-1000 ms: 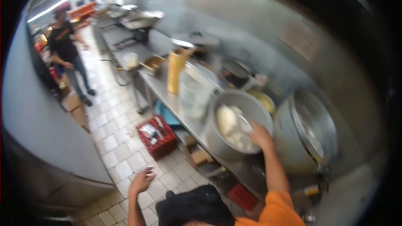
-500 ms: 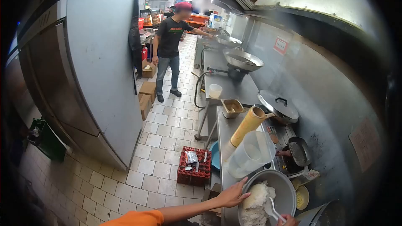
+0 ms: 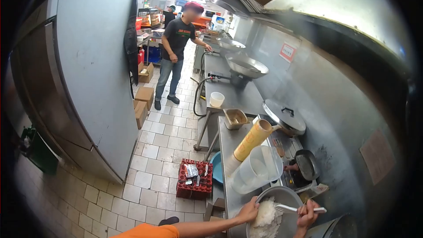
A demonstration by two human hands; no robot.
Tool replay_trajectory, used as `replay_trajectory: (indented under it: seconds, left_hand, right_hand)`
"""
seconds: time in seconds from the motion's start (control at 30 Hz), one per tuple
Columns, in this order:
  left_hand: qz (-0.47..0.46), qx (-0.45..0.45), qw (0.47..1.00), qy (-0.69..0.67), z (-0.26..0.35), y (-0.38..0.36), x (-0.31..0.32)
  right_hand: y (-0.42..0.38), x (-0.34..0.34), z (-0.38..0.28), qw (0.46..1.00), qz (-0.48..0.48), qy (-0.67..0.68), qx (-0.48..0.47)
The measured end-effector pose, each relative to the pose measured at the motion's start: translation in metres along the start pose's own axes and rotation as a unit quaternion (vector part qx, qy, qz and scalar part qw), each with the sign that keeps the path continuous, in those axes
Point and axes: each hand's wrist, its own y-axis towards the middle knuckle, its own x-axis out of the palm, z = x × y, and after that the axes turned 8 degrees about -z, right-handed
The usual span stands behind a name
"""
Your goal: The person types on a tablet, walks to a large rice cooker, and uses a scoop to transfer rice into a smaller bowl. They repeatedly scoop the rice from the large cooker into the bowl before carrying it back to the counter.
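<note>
A grey metal pot (image 3: 293, 195) holding white cooked rice (image 3: 265, 220) stands at the near end of the steel counter. My left hand (image 3: 248, 211) is closed on the pot's left rim. In my right hand (image 3: 307, 214) is the handle of a white serving spoon (image 3: 288, 208), held over the pot's right side. The spoon's head touches the rice, and its edge looks toothed. Just beyond the pot stands a clear plastic pitcher (image 3: 257, 169), and behind that a yellow roll of cling film (image 3: 253, 140) stands tilted.
A red crate (image 3: 194, 189) with packets on top sits on the tiled floor. Beyond the roll are a metal container (image 3: 235, 119), a white tub (image 3: 217, 99) and a lidded wok (image 3: 285, 117). A pan (image 3: 307, 165) lies right. A co-worker (image 3: 178, 48) stands by the far woks.
My left hand has closed on the pot's rim from a flatter reach. My right hand has risen, swinging the spoon's handle up and right. The co-worker's arm has lowered from the far wok.
</note>
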Motion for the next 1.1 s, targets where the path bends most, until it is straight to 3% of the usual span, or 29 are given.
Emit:
replay_trajectory:
  seconds: [0.03, 0.07, 0.13, 0.2, 0.27, 0.33, 0.4, 0.47, 0.5, 0.6, 0.63, 0.67, 0.7, 0.73, 0.77, 0.83, 0.9, 0.93, 0.97, 1.0, 1.03, 1.1]
  left_hand:
    - [0.014, -0.009, 0.999, -0.039, 0.001, 0.000, 0.005]
    - [0.015, -0.014, 0.999, -0.039, -0.002, 0.000, 0.006]
    - [0.075, 0.054, 0.995, -0.033, -0.006, -0.001, 0.013]
    - [0.055, 0.054, 0.996, -0.037, -0.012, -0.008, 0.016]
    - [0.067, 0.069, 0.995, -0.035, -0.010, 0.004, 0.015]
    - [0.057, 0.053, 0.995, -0.056, -0.013, 0.003, 0.023]
    - [0.080, 0.050, 0.993, -0.071, -0.013, 0.006, 0.022]
    - [0.055, 0.062, 0.995, -0.062, 0.041, -0.022, -0.001]
    - [0.018, 0.059, 0.996, -0.062, 0.055, -0.036, -0.009]
    - [0.044, 0.060, 0.993, -0.089, 0.046, -0.030, -0.004]
    - [0.049, 0.053, 0.993, -0.098, 0.030, -0.016, 0.005]
    - [0.083, 0.066, 0.990, -0.098, -0.001, 0.006, 0.016]
    - [0.109, 0.076, 0.987, -0.095, -0.022, 0.010, 0.027]
    - [0.099, 0.069, 0.987, -0.106, -0.018, 0.006, 0.023]
    - [0.101, 0.078, 0.987, -0.101, -0.016, 0.005, 0.023]
    - [0.091, 0.071, 0.989, -0.097, -0.012, 0.000, 0.018]
    - [0.088, 0.074, 0.988, -0.101, -0.011, 0.002, 0.018]
    - [0.112, 0.096, 0.984, -0.097, -0.008, 0.001, 0.020]
    - [0.094, 0.070, 0.988, -0.103, 0.003, -0.005, 0.015]
    - [0.080, 0.050, 0.990, -0.102, 0.012, -0.009, 0.008]
    - [0.093, 0.065, 0.988, -0.109, 0.009, -0.007, 0.011]
    - [0.088, 0.053, 0.990, -0.097, 0.005, -0.006, 0.012]
  right_hand:
    - [-0.009, -0.020, 0.044, 0.991, 0.099, 0.077, 0.043]
    - [-0.012, -0.009, 0.065, 0.991, 0.100, 0.078, 0.048]
    - [-0.035, 0.018, 0.089, 0.987, -0.027, -0.101, 0.123]
    - [-0.017, 0.021, 0.070, 0.980, 0.014, -0.084, 0.181]
    - [0.014, 0.022, 0.037, 0.977, -0.030, -0.032, 0.211]
    - [0.029, 0.012, 0.020, 0.995, -0.021, -0.044, 0.088]
    - [0.007, -0.008, 0.098, 0.994, 0.056, -0.093, 0.028]
    - [0.001, -0.020, 0.122, 0.968, 0.188, -0.128, 0.102]
    - [0.028, -0.088, 0.158, 0.963, 0.163, -0.163, 0.138]
    - [0.059, -0.013, 0.016, 0.989, -0.048, -0.112, 0.080]
    - [0.059, -0.034, 0.028, 0.998, -0.006, -0.028, 0.063]
    - [0.042, -0.057, 0.087, 0.995, 0.077, 0.036, 0.042]
    - [0.014, -0.055, 0.140, 0.988, 0.131, -0.058, 0.055]
    - [-0.019, -0.035, 0.167, 0.978, 0.123, -0.080, 0.149]
    - [-0.014, -0.012, 0.140, 0.970, 0.033, -0.130, 0.203]
    - [0.008, -0.003, 0.108, 0.962, -0.001, -0.146, 0.230]
    - [0.035, -0.039, 0.092, 0.978, 0.073, -0.125, 0.148]
    - [0.044, -0.058, 0.084, 0.974, 0.084, -0.136, 0.158]
    - [0.049, -0.075, 0.079, 0.989, 0.087, 0.052, 0.111]
    - [0.049, -0.084, 0.083, 0.965, 0.085, 0.244, 0.050]
    - [0.030, -0.070, 0.098, 0.964, 0.091, 0.244, 0.054]
    - [-0.008, -0.012, 0.135, 0.993, 0.009, -0.038, 0.112]
